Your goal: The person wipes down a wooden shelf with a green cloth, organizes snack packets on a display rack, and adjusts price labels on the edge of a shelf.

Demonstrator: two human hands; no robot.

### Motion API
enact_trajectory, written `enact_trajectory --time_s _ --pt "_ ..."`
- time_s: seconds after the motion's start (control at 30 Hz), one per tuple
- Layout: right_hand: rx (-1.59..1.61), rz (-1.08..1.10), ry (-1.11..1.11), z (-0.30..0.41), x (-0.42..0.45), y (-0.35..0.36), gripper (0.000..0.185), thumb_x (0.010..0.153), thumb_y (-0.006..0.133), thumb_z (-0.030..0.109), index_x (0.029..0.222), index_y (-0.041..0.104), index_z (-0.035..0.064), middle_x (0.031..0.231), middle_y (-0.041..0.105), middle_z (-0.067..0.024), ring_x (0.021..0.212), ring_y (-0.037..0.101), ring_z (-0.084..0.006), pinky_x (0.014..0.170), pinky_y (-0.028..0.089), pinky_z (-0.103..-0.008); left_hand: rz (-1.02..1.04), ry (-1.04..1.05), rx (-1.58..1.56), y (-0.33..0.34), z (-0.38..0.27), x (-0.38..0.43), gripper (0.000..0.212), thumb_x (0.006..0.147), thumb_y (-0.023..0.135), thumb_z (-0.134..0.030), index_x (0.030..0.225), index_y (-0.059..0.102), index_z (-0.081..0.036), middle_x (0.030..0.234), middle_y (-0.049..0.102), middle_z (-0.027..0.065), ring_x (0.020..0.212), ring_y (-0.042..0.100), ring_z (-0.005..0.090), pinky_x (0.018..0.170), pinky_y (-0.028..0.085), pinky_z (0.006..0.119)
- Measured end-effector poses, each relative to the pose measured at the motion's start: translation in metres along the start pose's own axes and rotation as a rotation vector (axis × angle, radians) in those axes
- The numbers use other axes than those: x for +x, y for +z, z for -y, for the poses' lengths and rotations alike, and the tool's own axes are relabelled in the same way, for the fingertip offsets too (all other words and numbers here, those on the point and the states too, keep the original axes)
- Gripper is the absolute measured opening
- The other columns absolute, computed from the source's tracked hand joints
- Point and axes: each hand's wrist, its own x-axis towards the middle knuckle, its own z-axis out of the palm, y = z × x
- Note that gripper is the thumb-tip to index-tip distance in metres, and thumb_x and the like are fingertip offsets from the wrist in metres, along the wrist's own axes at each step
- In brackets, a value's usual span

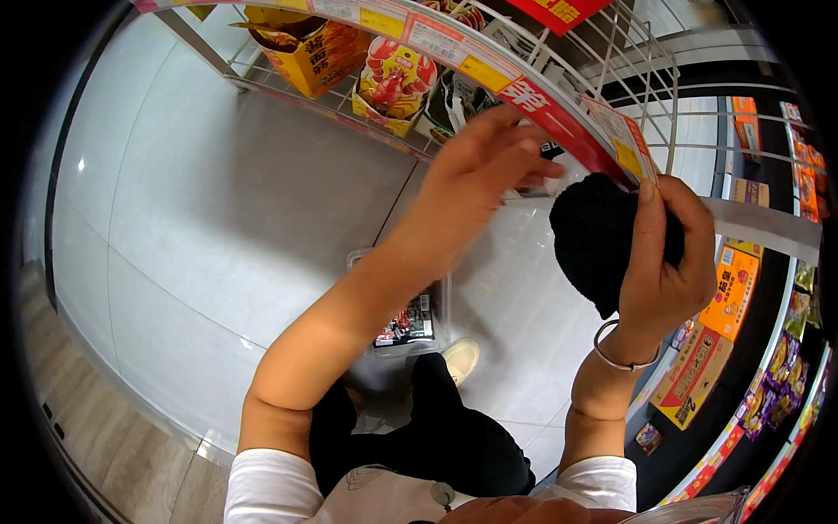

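My right hand [668, 262] holds a black cloth [589, 236] against its palm, below the right part of a wire shelf's front edge. Its thumb and finger pinch the lower end of a price label [619, 134] that sticks out from the red label strip [563, 124]. To the left, my left hand [491, 157] is blurred, with its fingers spread and curled close under the same strip. No object shows in it, though its far fingertips are partly hidden at the shelf edge. A metal bangle [625, 367] circles my right wrist.
Printed snack cartons [393, 82] stand on a lower wire shelf [334, 105]. A clear plastic bin [447, 314] with black packages is on the tiled floor beside my shoe [461, 360]. Shelves at the right hold an orange box [730, 295], a brown carton [692, 374] and purple packets [763, 406].
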Motion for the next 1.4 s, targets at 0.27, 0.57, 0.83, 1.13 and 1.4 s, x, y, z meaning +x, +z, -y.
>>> enact_trajectory --time_s 0.27,0.57,0.83,1.13,1.4 --pt "0.019 -0.005 0.007 -0.001 0.0 0.001 0.009 0.086 0.067 0.005 0.094 0.068 0.002 0.089 0.07 -0.0064 0.078 0.063 -0.0112 0.069 0.049 -0.0217 0.107 0.086 -0.162 0.009 0.031 0.018 0.022 0.099 0.047 -0.019 0.115 0.053 -0.006 0.102 0.064 0.0048 0.092 0.061 0.0119 0.086 0.046 0.03" --pt "0.039 -0.012 0.032 -0.002 0.001 0.004 0.009 0.086 0.067 0.006 0.094 0.067 0.002 0.088 0.069 -0.0057 0.078 0.063 -0.0104 0.069 0.048 -0.0215 0.186 0.105 -0.159 0.009 0.034 0.025 0.026 0.102 0.04 -0.021 0.122 0.05 -0.009 0.099 0.057 -0.0002 0.087 0.053 0.01 0.091 0.039 0.031" --pt "0.029 -0.013 -0.029 -0.004 0.001 0.001 0.009 0.086 0.067 0.006 0.095 0.068 0.0031 0.088 0.069 -0.0055 0.078 0.063 -0.0098 0.067 0.048 -0.021 0.217 0.127 -0.137 0.008 0.035 0.027 0.025 0.102 0.039 -0.021 0.121 0.05 -0.008 0.102 0.057 0.0006 0.089 0.052 0.0103 0.09 0.038 0.031" --pt "0.006 0.046 -0.057 -0.009 -0.001 0.004 0.009 0.083 0.068 0.003 0.091 0.065 0.0048 0.079 0.066 -0.0061 0.068 0.064 -0.0187 0.061 0.049 -0.0266 0.197 0.125 -0.138 0.008 0.036 0.027 0.025 0.102 0.039 -0.021 0.119 0.051 -0.007 0.1 0.057 0.0017 0.088 0.052 0.0118 0.089 0.039 0.031" --pt "-0.056 0.116 -0.019 -0.005 0.001 -0.001 0.007 0.083 0.067 0.004 0.089 0.063 0.0041 0.082 0.067 -0.0082 0.071 0.066 -0.022 0.062 0.05 -0.028 0.206 0.125 -0.111 0.006 0.036 0.026 0.025 0.102 0.039 -0.022 0.117 0.052 -0.007 0.098 0.058 0.0018 0.088 0.053 0.0125 0.088 0.04 0.031"
